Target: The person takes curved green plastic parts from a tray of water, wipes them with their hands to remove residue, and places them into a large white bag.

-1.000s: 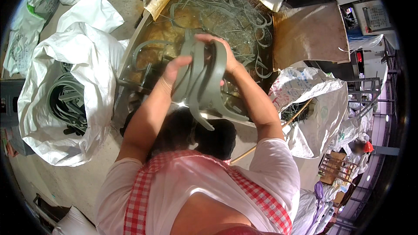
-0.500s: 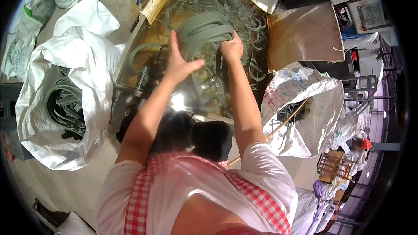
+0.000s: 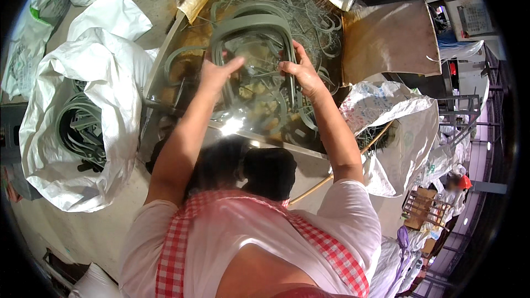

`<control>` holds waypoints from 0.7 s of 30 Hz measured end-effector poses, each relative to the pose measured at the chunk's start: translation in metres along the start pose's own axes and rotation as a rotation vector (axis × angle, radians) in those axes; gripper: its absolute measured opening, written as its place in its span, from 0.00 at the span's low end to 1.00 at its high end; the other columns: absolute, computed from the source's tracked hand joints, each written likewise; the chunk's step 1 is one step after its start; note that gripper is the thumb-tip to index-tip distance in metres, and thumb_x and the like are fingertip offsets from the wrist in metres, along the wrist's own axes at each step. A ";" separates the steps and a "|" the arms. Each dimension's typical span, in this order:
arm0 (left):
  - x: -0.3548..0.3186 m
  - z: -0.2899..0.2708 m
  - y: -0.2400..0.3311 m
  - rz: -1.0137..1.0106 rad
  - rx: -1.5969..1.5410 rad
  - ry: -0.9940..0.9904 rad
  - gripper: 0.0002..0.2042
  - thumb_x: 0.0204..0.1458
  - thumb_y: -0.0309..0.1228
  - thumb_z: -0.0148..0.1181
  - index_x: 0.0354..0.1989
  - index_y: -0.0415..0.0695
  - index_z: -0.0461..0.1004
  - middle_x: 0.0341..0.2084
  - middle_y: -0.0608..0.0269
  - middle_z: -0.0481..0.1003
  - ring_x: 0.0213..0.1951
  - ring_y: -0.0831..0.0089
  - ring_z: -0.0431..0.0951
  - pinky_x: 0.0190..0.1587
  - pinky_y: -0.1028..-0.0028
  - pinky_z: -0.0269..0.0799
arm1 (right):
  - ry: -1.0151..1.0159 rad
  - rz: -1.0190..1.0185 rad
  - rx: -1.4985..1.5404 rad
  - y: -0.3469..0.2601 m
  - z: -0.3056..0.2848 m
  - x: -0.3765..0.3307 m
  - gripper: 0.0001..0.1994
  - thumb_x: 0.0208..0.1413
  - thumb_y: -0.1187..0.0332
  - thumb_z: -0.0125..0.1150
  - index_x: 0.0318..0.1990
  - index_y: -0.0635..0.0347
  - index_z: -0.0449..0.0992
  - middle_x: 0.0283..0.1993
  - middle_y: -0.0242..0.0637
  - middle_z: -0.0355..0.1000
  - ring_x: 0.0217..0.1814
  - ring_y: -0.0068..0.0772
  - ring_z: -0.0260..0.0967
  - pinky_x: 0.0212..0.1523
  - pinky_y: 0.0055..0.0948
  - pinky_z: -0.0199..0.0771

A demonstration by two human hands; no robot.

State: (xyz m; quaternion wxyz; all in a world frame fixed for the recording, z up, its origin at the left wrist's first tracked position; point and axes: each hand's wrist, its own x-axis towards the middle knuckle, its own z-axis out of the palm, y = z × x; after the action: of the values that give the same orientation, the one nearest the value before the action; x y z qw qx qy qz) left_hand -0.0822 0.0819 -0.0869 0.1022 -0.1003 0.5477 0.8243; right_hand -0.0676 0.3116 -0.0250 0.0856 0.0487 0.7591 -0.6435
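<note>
Bin: here's the big one, right in front of the person, its pale rim point(image 3: 167, 49) running down the left side; inside, a brown, wet-looking spread with loose strips point(image 3: 331, 28) curling all over it.
White sack: over on the left, mouth gaping, its crumpled wall point(image 3: 43, 143) folded back around coiled strips point(image 3: 83, 127) of the same grey-green.
Printed sack: off to the right, a second open bag point(image 3: 411, 138) near the bin, dark thin pieces just showing in its mouth.
Brown board: a stained flat panel point(image 3: 392, 38) at the bin's right edge.
Strip bundle: and there's the change! Half a second ago these grey-green strips point(image 3: 254, 22) were bunched at the right hand, the left standing off; now they've opened into a broad arch above the bin, one leg by each hand. In my judgement that puts both ends under control and the lengths easier to even up.
Right hand: on the arch's right leg point(image 3: 305, 74), thumb inside, fingers outside, closed around the strips.
Left hand: at the left leg point(image 3: 216, 74), just in against it, the strips running between thumb and fingers.
Left thumb: stuck out wide into the arch's opening; the fingers are partly hidden, so I can't tell whether they grip.
</note>
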 end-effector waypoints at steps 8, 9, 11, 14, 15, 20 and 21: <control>-0.002 -0.004 0.015 -0.323 -0.410 -0.090 0.15 0.43 0.15 0.53 0.42 0.35 0.69 0.33 0.54 0.73 0.27 0.66 0.75 0.29 0.66 0.73 | -0.293 0.032 0.812 -0.022 0.019 -0.017 0.53 0.34 0.30 0.57 0.62 0.63 0.52 0.57 0.44 0.63 0.54 0.40 0.63 0.52 0.39 0.65; 0.000 -0.003 0.010 -0.316 -0.481 -0.108 0.15 0.42 0.15 0.52 0.41 0.34 0.70 0.33 0.54 0.73 0.28 0.65 0.75 0.29 0.66 0.73 | -0.316 0.103 0.965 -0.009 0.027 -0.019 0.55 0.32 0.26 0.52 0.61 0.63 0.54 0.57 0.44 0.63 0.55 0.40 0.62 0.53 0.42 0.64; 0.004 -0.008 0.000 -0.457 -0.557 -0.157 0.14 0.44 0.16 0.52 0.42 0.34 0.70 0.32 0.54 0.73 0.28 0.64 0.75 0.30 0.66 0.74 | -0.381 0.057 1.129 -0.005 0.059 -0.029 0.53 0.31 0.24 0.48 0.57 0.61 0.61 0.55 0.44 0.64 0.44 0.41 0.68 0.52 0.46 0.63; 0.008 -0.013 -0.004 -0.525 -0.546 -0.184 0.13 0.45 0.19 0.50 0.41 0.32 0.70 0.30 0.53 0.74 0.29 0.63 0.76 0.32 0.67 0.74 | -0.723 -0.073 1.423 0.022 0.084 -0.033 0.37 0.40 0.35 0.57 0.51 0.56 0.67 0.47 0.43 0.69 0.34 0.38 0.70 0.43 0.40 0.69; 0.012 -0.015 0.001 -0.440 -0.527 -0.140 0.12 0.45 0.19 0.50 0.41 0.32 0.70 0.30 0.53 0.74 0.28 0.63 0.76 0.32 0.67 0.74 | -0.759 -0.041 1.334 0.023 0.084 -0.040 0.32 0.43 0.40 0.58 0.49 0.55 0.68 0.44 0.43 0.71 0.32 0.36 0.70 0.39 0.37 0.70; 0.024 -0.043 0.023 -0.112 -0.323 0.060 0.10 0.41 0.16 0.53 0.35 0.32 0.72 0.29 0.55 0.74 0.26 0.65 0.76 0.30 0.66 0.74 | -0.642 0.239 0.471 0.001 0.032 -0.071 0.17 0.55 0.57 0.55 0.45 0.58 0.65 0.34 0.42 0.73 0.32 0.32 0.71 0.26 0.27 0.71; 0.024 -0.044 0.030 -0.101 -0.311 0.072 0.11 0.40 0.15 0.54 0.35 0.32 0.72 0.29 0.55 0.74 0.25 0.65 0.75 0.30 0.66 0.74 | -0.625 0.232 0.172 -0.001 0.011 -0.070 0.16 0.56 0.58 0.54 0.45 0.58 0.65 0.32 0.42 0.73 0.30 0.32 0.71 0.24 0.26 0.70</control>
State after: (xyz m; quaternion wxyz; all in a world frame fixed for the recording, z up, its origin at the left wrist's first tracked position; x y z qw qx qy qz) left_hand -0.1108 0.0315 -0.0838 0.1070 -0.1716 0.4113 0.8888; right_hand 0.0014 0.3027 -0.0126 0.3823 -0.0576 0.6284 -0.6750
